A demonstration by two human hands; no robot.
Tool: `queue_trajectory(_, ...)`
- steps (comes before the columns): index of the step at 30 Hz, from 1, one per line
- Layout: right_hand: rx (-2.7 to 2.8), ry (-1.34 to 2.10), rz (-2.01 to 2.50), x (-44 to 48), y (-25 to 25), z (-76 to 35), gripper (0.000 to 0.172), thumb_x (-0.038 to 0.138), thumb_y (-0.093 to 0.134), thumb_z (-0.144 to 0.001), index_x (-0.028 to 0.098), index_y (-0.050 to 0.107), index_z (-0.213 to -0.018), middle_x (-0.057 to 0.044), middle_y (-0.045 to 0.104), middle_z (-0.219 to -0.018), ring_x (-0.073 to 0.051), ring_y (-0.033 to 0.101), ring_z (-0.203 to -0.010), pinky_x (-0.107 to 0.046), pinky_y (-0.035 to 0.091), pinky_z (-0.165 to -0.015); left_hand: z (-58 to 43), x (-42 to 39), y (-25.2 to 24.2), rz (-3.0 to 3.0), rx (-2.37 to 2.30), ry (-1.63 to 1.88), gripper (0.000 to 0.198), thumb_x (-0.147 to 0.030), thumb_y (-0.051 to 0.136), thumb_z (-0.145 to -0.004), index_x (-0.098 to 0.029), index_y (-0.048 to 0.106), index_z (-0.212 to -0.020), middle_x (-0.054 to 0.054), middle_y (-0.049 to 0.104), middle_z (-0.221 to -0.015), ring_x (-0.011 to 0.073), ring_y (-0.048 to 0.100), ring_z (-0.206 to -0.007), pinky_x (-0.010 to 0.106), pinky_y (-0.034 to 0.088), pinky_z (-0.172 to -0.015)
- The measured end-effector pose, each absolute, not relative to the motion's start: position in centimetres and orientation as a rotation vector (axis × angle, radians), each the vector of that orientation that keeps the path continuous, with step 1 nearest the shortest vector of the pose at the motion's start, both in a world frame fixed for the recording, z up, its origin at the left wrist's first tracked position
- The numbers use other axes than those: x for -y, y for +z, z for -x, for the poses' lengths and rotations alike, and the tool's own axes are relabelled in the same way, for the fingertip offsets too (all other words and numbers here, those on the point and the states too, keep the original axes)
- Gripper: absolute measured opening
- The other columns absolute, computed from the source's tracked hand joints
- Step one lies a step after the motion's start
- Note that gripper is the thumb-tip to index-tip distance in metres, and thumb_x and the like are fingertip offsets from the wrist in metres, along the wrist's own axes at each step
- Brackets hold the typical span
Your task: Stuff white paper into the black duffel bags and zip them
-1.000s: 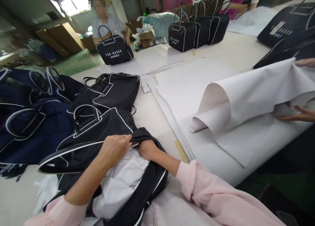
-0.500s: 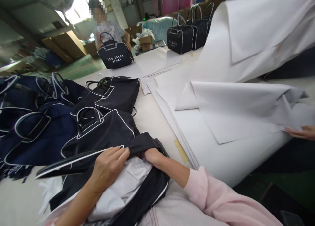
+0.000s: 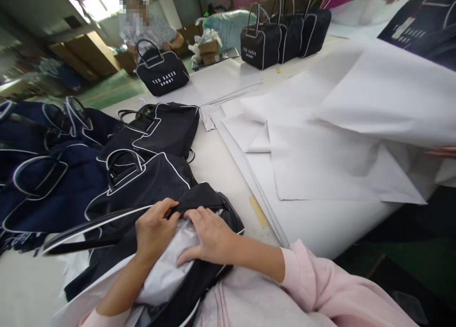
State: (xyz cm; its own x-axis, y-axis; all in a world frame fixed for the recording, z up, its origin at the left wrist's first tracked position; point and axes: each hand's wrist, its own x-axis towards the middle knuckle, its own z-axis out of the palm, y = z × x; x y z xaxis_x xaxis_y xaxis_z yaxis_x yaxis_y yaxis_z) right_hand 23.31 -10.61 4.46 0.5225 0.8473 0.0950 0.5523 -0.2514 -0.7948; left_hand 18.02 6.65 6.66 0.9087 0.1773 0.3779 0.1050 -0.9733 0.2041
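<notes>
A black bag with white piping [image 3: 199,201] lies open in front of me, stuffed with white paper [image 3: 167,270]. My left hand [image 3: 155,232] curls its fingers over the upper edge of the bag's opening and grips it. My right hand [image 3: 210,236] lies flat with fingers spread on the white paper inside the opening, just under that edge. Both of my forearms come up from the bottom of the view in pink sleeves [image 3: 320,289].
Several flat navy and black bags [image 3: 53,175] are piled at the left. Large white paper sheets [image 3: 320,165] cover the table's right side. Upright filled bags [image 3: 260,49] stand at the far end. A person across the table holds another bag [image 3: 162,75].
My right hand came out of the bag's opening and now rests flat on the paper. The big white sheet lifted at the right has dropped back down. The far bag shifted slightly left.
</notes>
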Motion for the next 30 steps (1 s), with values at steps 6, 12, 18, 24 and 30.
queue_trajectory(6,1.345,0.554,1.746,10.2,4.1,-25.7,0.037,0.043,0.078,-0.078,0.02,0.051,-0.087,0.005,0.05,-0.073,-0.013,0.051,-0.068,-0.023,0.033,-0.062,-18.4,-7.3,7.4,-2.79,-0.294,0.499,0.012,-0.018,0.059,-0.076,-0.02,0.065,-0.086,-0.003,0.063,-0.069,0.0141,0.059,-0.06,0.025,0.044,-0.06)
queue_trajectory(12,1.113,0.69,1.515,12.4,2.2,-26.8,0.035,0.02,0.072,-0.082,0.017,0.041,-0.065,0.008,0.039,-0.061,-0.007,0.037,-0.059,-0.02,0.027,-0.058,-17.2,-7.6,8.5,-2.879,0.022,0.392,0.011,-0.013,0.056,-0.081,-0.021,0.062,-0.084,0.0,0.07,-0.086,0.0163,0.066,-0.077,0.027,0.048,-0.073)
queue_trajectory(18,0.759,0.92,1.546,12.3,0.9,-28.0,0.028,0.027,0.079,-0.071,0.015,0.054,-0.065,0.008,0.043,-0.056,-0.008,0.037,-0.056,-0.022,0.028,-0.055,-15.4,-5.9,7.9,-2.89,-0.076,0.32,0.012,-0.01,0.055,-0.083,-0.02,0.058,-0.088,0.003,0.066,-0.086,0.0194,0.063,-0.077,0.03,0.048,-0.069)
queue_trajectory(24,0.931,0.573,1.696,12.7,4.2,-25.7,0.007,0.024,0.067,-0.084,0.02,0.065,-0.09,0.002,0.056,-0.07,-0.013,0.052,-0.065,-0.026,0.04,-0.063,-13.5,-4.2,6.1,-2.643,-0.32,0.55,0.01,-0.023,0.06,-0.087,-0.018,0.057,-0.095,0.007,0.06,-0.09,0.0225,0.057,-0.088,0.037,0.049,-0.078)
queue_trajectory(30,1.324,0.417,1.447,8.5,6.8,-21.6,0.01,0.016,0.057,-0.091,0.021,0.065,-0.092,-0.005,0.061,-0.087,-0.018,0.059,-0.083,-0.031,0.049,-0.075,-12.7,-5.2,1.6,-2.563,-0.438,0.859,0.026,-0.019,0.034,-0.096,-0.017,0.058,-0.088,0.011,0.06,-0.084,0.0233,0.054,-0.083,0.041,0.049,-0.074)
